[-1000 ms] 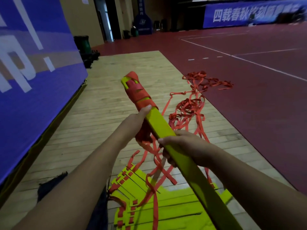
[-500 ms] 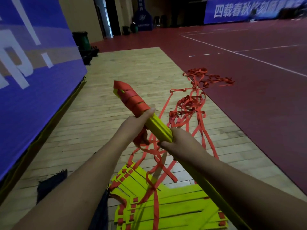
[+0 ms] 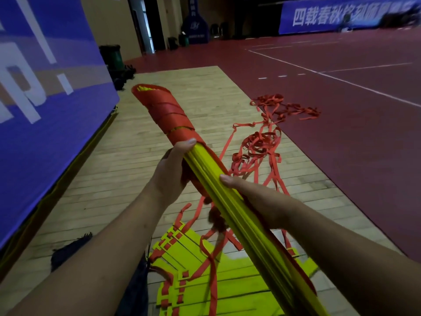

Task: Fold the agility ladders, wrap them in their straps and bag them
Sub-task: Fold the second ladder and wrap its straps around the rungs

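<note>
Our left hand [image 3: 169, 176] and right hand [image 3: 257, 197] both curl round the bundle [image 3: 238, 209]. Its far end is wrapped in strap [image 3: 168, 115], near part bare. Floor ladder [image 3: 237, 286] and bagging remain.

Dim indoor hall, soft even light, muted colours.
Wide-angle lens bows the blue banner [image 3: 45, 110] and court lines [image 3: 341, 81] toward the edges; the hanging red straps [image 3: 216, 218] smear with motion blur; the far wall [image 3: 250, 17] lies in shadow.

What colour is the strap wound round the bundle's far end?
The strap is red; head view.
</note>
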{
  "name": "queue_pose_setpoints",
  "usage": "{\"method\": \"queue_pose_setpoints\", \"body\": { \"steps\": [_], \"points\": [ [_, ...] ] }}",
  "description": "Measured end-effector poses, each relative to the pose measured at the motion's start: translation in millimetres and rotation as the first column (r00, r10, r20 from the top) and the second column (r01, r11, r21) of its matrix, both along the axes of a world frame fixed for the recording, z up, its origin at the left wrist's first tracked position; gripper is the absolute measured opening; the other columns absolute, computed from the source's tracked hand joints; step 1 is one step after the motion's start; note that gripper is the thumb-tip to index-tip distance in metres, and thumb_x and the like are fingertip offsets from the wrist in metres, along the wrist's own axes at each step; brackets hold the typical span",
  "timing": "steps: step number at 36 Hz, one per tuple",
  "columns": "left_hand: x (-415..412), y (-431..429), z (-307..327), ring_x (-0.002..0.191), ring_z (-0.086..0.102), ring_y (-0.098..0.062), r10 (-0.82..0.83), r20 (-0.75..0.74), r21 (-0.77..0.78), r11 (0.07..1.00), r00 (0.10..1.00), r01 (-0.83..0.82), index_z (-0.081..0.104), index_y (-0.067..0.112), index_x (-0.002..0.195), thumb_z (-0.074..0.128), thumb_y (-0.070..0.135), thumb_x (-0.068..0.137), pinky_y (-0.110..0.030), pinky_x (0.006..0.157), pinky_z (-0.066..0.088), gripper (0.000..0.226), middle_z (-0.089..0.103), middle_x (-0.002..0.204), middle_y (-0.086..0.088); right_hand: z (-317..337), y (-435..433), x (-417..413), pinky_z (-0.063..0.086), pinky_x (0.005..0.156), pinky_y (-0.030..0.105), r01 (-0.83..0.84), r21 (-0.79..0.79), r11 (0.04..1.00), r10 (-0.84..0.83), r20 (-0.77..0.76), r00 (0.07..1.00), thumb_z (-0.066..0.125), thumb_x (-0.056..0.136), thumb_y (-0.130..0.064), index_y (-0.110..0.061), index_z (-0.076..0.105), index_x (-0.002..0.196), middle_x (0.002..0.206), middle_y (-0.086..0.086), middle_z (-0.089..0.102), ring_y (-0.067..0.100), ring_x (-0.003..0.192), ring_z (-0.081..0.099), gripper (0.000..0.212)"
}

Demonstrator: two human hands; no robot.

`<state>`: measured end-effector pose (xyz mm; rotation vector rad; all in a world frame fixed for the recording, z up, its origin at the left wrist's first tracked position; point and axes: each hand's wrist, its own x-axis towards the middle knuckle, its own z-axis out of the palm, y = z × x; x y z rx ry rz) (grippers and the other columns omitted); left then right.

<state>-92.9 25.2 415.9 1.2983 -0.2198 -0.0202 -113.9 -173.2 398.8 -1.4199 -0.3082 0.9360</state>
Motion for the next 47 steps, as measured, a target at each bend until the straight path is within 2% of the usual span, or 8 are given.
{"method": "queue_pose_setpoints", "body": {
  "steps": [4, 9, 12, 15, 21, 27, 37, 47],
  "points": [
    [1, 3, -1, 0.077, 0.065, -0.018, -0.06, 0.023, 0.015, 0.998, 0.998, 0.059, 0.069, 0.022, 0.083, 0.065, 0.047, 0.067, -0.036, 0.073, 0.054, 0.03, 0.063, 0.076, -0.001, -1, 8, -4, 0.058, 0.079, 0.038, -0.171, 0.176, 0.969, 0.193, -0.114, 0.975, 0.054, 0.089, -0.059, -0.004, 0.06, 0.106, 0.09, 0.016, 0.07, 0.026, 0.077, 0.072, 0.058],
    [5, 17, 2, 0.091, 0.072, -0.028, -0.115, -0.037, 0.198, 0.973, 0.993, 0.12, 0.067, 0.02, 0.105, 0.062, 0.058, 0.079, -0.039, 0.073, 0.059, 0.046, 0.073, 0.091, -0.007, 2, 4, 0, 0.053, 0.055, 0.029, -0.037, 0.174, 0.984, 0.049, -0.064, 0.997, 0.058, 0.096, -0.047, -0.005, 0.053, 0.099, 0.071, 0.01, 0.06, 0.019, 0.055, 0.06, 0.042],
    [2, 27, 3, 0.065, 0.07, -0.034, -0.103, -0.228, 0.563, 0.797, 0.968, 0.217, 0.063, 0.005, 0.101, 0.047, 0.098, 0.059, -0.035, 0.061, 0.055, 0.103, 0.067, 0.07, -0.018, 5, 1, -1, 0.052, 0.052, 0.028, 0.12, 0.102, 0.988, -0.128, 0.076, 0.989, 0.061, 0.094, -0.043, -0.003, 0.054, 0.096, 0.07, 0.014, 0.059, 0.022, 0.054, 0.058, 0.04],
    [1, 25, 0, 0.05, 0.062, -0.025, -0.078, -0.313, 0.715, 0.636, 0.946, 0.289, 0.062, 0.003, 0.097, 0.034, 0.087, 0.07, -0.028, 0.054, 0.048, 0.092, 0.062, 0.057, -0.01, 8, 1, 0, 0.053, 0.053, 0.03, 0.304, 0.042, 0.952, -0.307, 0.179, 0.935, 0.063, 0.095, -0.043, -0.001, 0.057, 0.099, 0.074, 0.017, 0.063, 0.025, 0.057, 0.061, 0.043],
    [1, -3, 0, 0.04, 0.04, -0.013, -0.034, -0.211, 0.477, 0.869, 0.977, 0.133, 0.061, 0.012, 0.1, 0.052, 0.066, 0.081, -0.022, 0.043, 0.033, 0.058, 0.046, 0.05, 0.001, -6, 9, 8, 0.062, 0.071, 0.041, 0.512, -0.205, 0.834, -0.337, 0.545, 0.768, 0.065, 0.097, -0.035, -0.009, 0.061, 0.11, 0.085, 0.011, 0.069, 0.023, 0.071, 0.069, 0.029],
    [1, -20, -19, 0.038, 0.042, -0.014, 0.23, -0.159, 0.546, 0.831, 0.96, -0.109, 0.058, 0.012, 0.083, 0.066, 0.056, 0.088, -0.023, 0.042, 0.034, 0.044, 0.047, 0.047, 0.001, -21, 22, 1, 0.053, 0.064, 0.035, 0.445, -0.474, 0.76, 0.047, 0.722, 0.69, 0.061, 0.095, -0.028, -0.016, 0.044, 0.116, 0.087, 0.004, 0.058, 0.016, 0.073, 0.06, 0.03],
    [5, -19, -10, 0.036, 0.045, -0.017, 0.483, -0.14, 0.435, 0.814, 0.864, -0.384, 0.056, 0.011, 0.066, 0.06, 0.047, 0.09, -0.023, 0.04, 0.038, 0.044, 0.046, 0.041, -0.001, -23, 31, -3, 0.061, 0.077, 0.048, 0.381, -0.43, 0.819, -0.004, 0.659, 0.752, 0.079, 0.083, -0.036, -0.018, 0.041, 0.12, 0.102, 0.008, 0.065, 0.023, 0.087, 0.07, 0.056],
    [2, -16, -12, 0.045, 0.051, -0.021, 0.349, -0.093, 0.392, 0.874, 0.932, -0.288, 0.061, 0.01, 0.076, 0.053, 0.049, 0.094, -0.029, 0.049, 0.043, 0.045, 0.051, 0.051, -0.004, -19, 29, -6, 0.064, 0.07, 0.042, 0.342, -0.23, 0.911, -0.213, 0.446, 0.869, 0.08, 0.082, -0.009, -0.008, 0.06, 0.104, 0.087, 0.017, 0.072, 0.026, 0.07, 0.074, 0.03]
  ]
}}
